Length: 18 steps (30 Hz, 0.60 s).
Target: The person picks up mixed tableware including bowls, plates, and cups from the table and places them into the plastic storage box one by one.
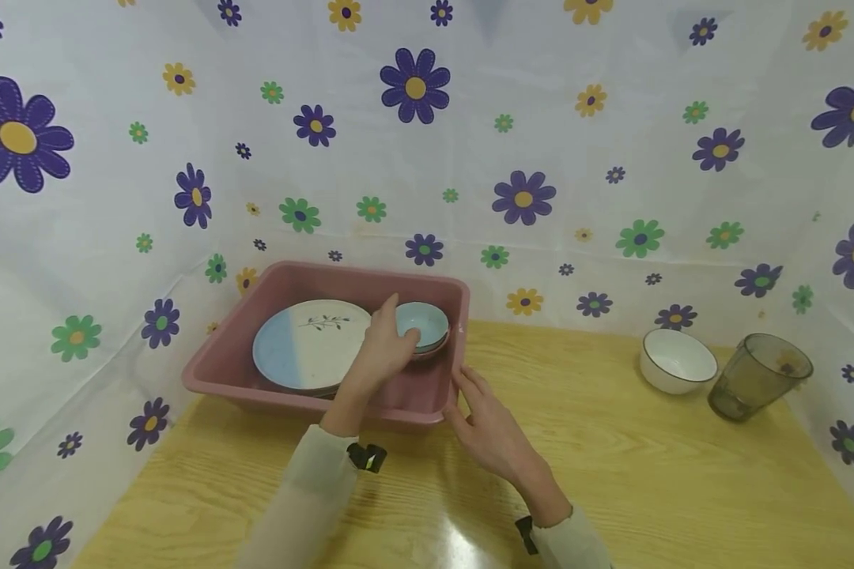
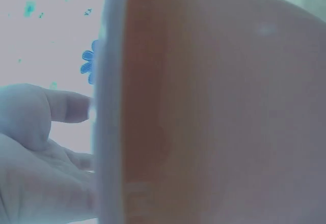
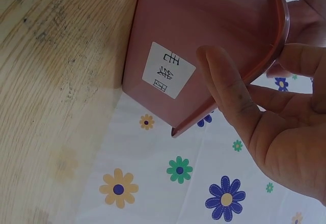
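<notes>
Inside a pink plastic basin (image 1: 256,385), a light blue bowl (image 1: 430,318) sits on top of at least one other small bowl at the right end. My left hand (image 1: 377,356) reaches over the front rim and holds the blue bowl at its left edge, thumb over the near side. In the left wrist view the basin wall (image 2: 229,107) hides the fingertips and the bowl. My right hand (image 1: 494,431) rests against the basin's front right corner from outside. In the right wrist view, its straight fingers (image 3: 224,76) touch the outer wall near the rim.
A large blue-and-white plate (image 1: 327,348) with a sprig pattern lies in the basin's left part, over another plate. On the wooden table (image 1: 583,490), to the right, stand a white dark-rimmed bowl (image 1: 676,363) and a tilted smoky glass (image 1: 757,379). A flowered curtain (image 1: 455,150) surrounds the table.
</notes>
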Tool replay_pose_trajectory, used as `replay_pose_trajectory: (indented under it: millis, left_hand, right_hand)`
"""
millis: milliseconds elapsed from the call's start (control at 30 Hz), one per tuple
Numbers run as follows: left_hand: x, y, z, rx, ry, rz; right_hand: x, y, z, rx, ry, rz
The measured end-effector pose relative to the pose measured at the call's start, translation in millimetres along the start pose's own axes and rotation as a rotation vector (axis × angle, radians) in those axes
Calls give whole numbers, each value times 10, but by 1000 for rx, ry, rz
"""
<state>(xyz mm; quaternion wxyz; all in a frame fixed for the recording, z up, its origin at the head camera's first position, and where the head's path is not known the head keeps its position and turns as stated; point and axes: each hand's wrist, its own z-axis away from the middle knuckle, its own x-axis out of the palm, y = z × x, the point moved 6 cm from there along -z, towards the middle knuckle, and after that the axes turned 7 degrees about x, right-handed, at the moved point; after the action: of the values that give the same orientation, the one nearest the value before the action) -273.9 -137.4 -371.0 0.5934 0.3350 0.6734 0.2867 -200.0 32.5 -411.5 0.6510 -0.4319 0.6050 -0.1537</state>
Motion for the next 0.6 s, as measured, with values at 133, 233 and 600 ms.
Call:
replay_pose_trajectory:
  millis: [133,233,600]
  left_hand:
    - [-7,125,97,75,17,25]
    - [6,196,172,110,19,52]
    - [48,297,369,214,76,144]
  right_hand:
    - [0,1,-1,8,0,-2]
    - [4,9,-3,13,1,6]
    - [13,23,-4,8,-7,-13]
